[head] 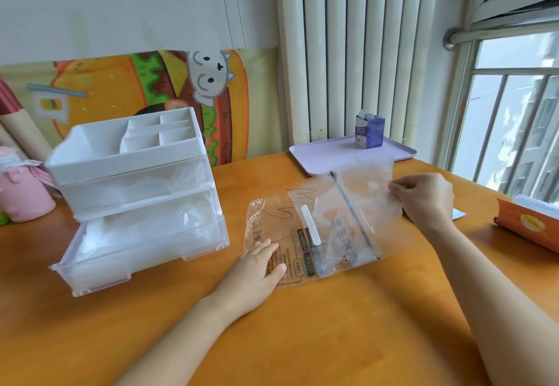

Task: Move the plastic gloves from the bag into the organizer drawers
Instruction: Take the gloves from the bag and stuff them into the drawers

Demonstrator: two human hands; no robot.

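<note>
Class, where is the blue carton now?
In the head view, the blue carton stands on the lilac tray, far right, before the radiator.

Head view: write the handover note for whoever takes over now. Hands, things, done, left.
Left hand: flat, pressing the clear printed plastic bag onto the orange wooden table.
Right hand: pinches a thin clear plastic glove at the bag's zip end.
White plastic organizer stands left of the bag; its lower clear drawer is pulled out and holds crumpled clear film, likely gloves.
Left: put this glove in the drawer; whether more remain in the bag cannot be told.
</note>
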